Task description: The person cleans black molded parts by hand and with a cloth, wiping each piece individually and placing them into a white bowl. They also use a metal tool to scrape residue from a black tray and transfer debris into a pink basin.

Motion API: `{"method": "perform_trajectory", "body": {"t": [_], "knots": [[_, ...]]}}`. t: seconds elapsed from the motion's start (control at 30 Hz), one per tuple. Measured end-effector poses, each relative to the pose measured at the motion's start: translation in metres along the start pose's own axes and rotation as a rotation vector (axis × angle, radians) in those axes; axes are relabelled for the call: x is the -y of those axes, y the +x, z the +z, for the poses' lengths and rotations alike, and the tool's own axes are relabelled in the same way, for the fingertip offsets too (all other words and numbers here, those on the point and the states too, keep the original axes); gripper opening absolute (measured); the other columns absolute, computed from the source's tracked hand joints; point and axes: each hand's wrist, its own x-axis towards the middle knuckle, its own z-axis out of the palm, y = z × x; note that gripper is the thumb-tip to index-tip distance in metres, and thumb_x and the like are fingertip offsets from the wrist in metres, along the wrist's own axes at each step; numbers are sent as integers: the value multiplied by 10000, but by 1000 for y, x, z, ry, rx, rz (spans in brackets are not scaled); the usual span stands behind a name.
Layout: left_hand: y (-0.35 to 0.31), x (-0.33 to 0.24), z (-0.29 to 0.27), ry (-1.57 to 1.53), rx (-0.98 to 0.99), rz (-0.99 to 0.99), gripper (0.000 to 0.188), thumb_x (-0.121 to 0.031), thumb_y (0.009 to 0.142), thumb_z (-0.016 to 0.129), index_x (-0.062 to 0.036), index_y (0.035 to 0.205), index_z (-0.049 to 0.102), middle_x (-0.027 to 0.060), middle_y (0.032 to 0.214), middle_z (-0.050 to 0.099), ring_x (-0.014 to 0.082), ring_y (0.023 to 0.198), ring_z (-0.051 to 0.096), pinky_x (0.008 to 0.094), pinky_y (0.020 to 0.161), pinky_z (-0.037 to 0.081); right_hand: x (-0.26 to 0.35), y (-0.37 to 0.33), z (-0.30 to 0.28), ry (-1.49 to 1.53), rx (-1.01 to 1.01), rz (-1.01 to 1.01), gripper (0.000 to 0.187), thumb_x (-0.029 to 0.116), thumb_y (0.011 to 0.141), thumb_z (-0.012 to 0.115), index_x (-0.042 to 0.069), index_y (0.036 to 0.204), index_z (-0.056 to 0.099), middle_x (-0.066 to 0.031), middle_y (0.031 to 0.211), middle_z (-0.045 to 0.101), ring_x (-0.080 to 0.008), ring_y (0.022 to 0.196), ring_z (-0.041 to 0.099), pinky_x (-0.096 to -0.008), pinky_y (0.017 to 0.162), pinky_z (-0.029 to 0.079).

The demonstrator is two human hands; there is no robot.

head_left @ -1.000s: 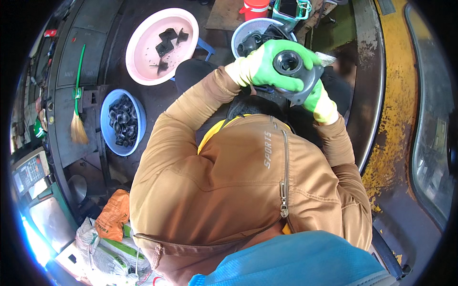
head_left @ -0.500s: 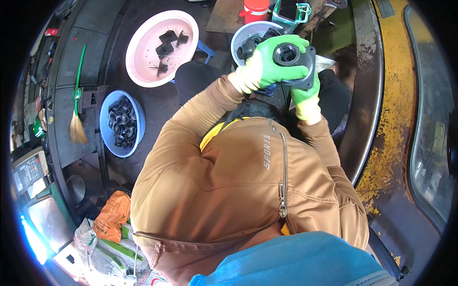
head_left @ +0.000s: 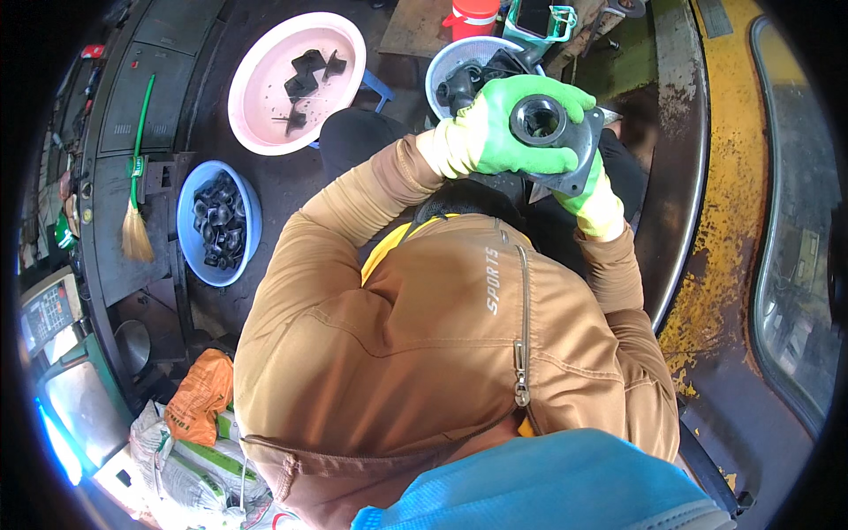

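Observation:
My left hand [head_left: 508, 132], in a green and pale yellow glove, is closed around a black flanged part [head_left: 579, 134]. The part has a square plate with corner holes and a round, open collar facing up. Two of my left fingers and the thumb lie on either side of the collar. My right hand [head_left: 594, 201], gloved alike, supports the part from below at its near right edge; its fingertips are hidden behind the plate. Just beyond my hands, a pale mesh basket [head_left: 433, 78] holds several black parts [head_left: 461, 87].
A pink basin [head_left: 250, 97] with several black pieces [head_left: 305, 75] stands on a blue stool [head_left: 378, 88]. At left are a blue basin [head_left: 185, 225] full of black parts and a green-handled broom [head_left: 141, 141]. A red bucket [head_left: 473, 19] stands far off; a rusty yellow machine panel [head_left: 729, 177] rises at right.
Both hands have come slightly nearer and to the right with the black flanged part. The plate has tilted and turned a little, and more of the mesh basket shows.

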Motion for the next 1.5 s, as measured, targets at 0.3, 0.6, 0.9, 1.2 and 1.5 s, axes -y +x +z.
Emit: {"method": "perform_trajectory", "body": {"t": [0.3, 0.6, 0.9, 1.2, 1.5], "knots": [[2, 2, -13, -173, 180, -80, 385, -145, 676, 802, -25, 1008, 648, 159, 1147, 648, 238, 1075, 608, 365, 955, 462, -18, -9, 11, 568, 64, 153, 620, 104, 760, 757, 58, 1307, 469, -79, 1277, 532, -188, 1180, 519, -342, 951, 473], [12, 14, -18, -347, 680, 20, 490, -255, 592, 821, -43, 999, 650, 139, 1146, 654, 309, 1189, 532, 479, 1070, 316, -39, -28, 25, 672, 145, 236, 617, 129, 782, 739, 37, 1317, 445, -74, 1258, 535, -173, 1153, 530, -334, 922, 475], [37, -15, -55, 711, 310, 84, 703, -255, 629, 773, -37, 1256, 542, 153, 1417, 426, 279, 1305, 405, 406, 1089, 315, -45, 10, 14, 297, -215, -43, 595, 127, 792, 726, 9, 1301, 442, -82, 1207, 562, -181, 1097, 566, -333, 891, 485], [1, 22, 18, 136, -332, -75, 427, -100, 694, 786, -18, 1077, 614, 114, 1126, 629, 223, 1054, 594, 351, 937, 463, -43, 16, 43, 48, -678, -88, 349, 144, 818, 677, 25, 1123, 558, -92, 1004, 627, -198, 909, 613, -298, 770, 494], [3, -1, -2, 79, -64, 22, 399, -143, 662, 800, -34, 1006, 632, 95, 1055, 633, 199, 974, 621, 324, 884, 492, -13, 8, 22, 188, -289, 44, 494, 186, 732, 762, 40, 1155, 552, -83, 1100, 591, -196, 1009, 580, -323, 854, 478]]}}
